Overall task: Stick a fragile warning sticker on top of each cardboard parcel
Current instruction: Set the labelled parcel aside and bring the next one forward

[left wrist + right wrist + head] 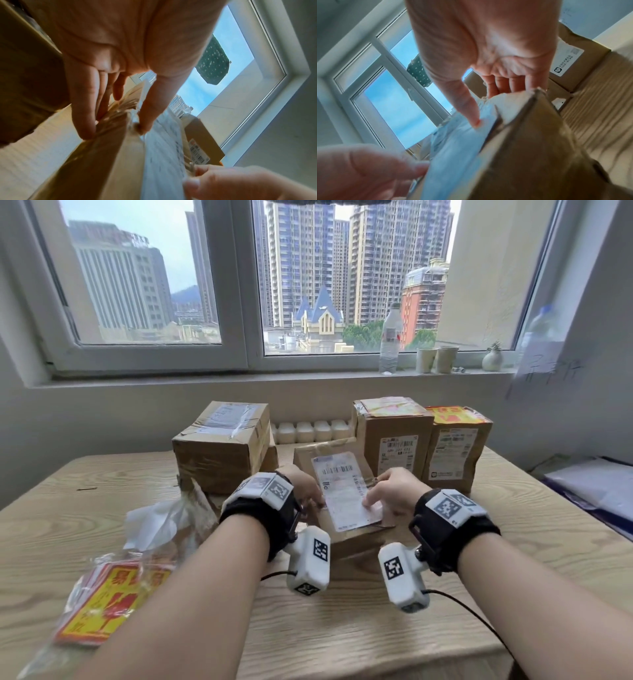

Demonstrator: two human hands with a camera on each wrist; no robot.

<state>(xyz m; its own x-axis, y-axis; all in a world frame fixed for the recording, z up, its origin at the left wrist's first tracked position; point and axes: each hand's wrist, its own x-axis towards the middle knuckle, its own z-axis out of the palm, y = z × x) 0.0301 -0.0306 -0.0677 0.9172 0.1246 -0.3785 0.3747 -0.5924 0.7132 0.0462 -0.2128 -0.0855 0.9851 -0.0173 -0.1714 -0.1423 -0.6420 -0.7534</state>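
Observation:
A flat cardboard parcel (342,491) with a white shipping label on top sits tilted at the table's middle. My left hand (305,487) grips its left edge, and my right hand (394,491) grips its right edge with the thumb on the label. The left wrist view shows my left hand (116,128) with thumb on top and fingers down the side of the parcel (120,162). In the right wrist view my right hand (491,105) pinches the parcel (530,148). A bagged stack of red-and-yellow fragile stickers (106,601) lies at the front left.
Two upright parcels (394,440) (455,450) at the back right carry red-and-yellow stickers on top. A larger taped parcel (219,450) stands back left. White bottles (308,431) line the wall, crumpled plastic (161,518) lies left, and papers (596,487) lie right.

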